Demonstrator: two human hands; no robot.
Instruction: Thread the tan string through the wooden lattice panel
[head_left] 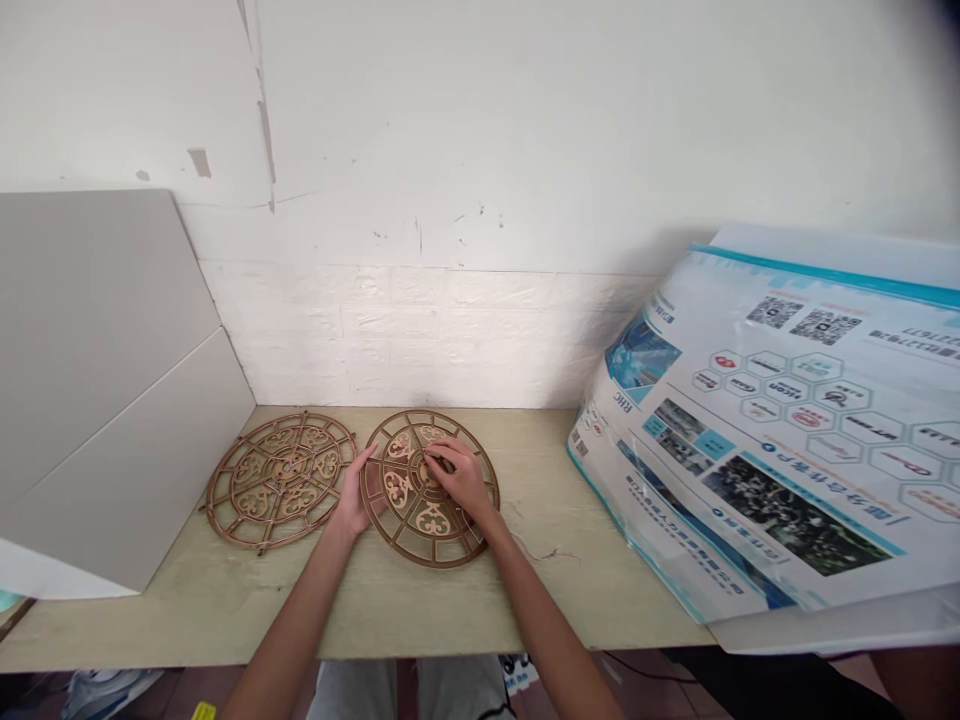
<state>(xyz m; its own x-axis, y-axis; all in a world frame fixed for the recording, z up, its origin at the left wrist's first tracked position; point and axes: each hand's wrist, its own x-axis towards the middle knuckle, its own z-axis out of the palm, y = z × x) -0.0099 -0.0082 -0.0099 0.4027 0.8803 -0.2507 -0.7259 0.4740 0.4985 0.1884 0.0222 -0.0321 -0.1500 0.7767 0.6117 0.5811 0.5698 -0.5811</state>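
Observation:
Two round fretwork discs of bronze-brown laser-cut wood lie flat on the table. The left disc point(279, 482) lies apart from my hands, with its rim almost touching the other disc. My right hand point(459, 475) is over the right disc point(433, 518), its bunched fingertips pressing at the disc's centre. My left hand point(352, 492) lies against that disc's left rim with its fingers apart. Part of the right disc's fretwork is hidden under both hands.
A pale wooden table point(390, 610) stands against a white wall. Grey panels point(105, 370) lean at the left, and a large printed plastic-covered sheet point(772, 430) lies at the right. A thin dark wire point(547, 553) lies on the tabletop.

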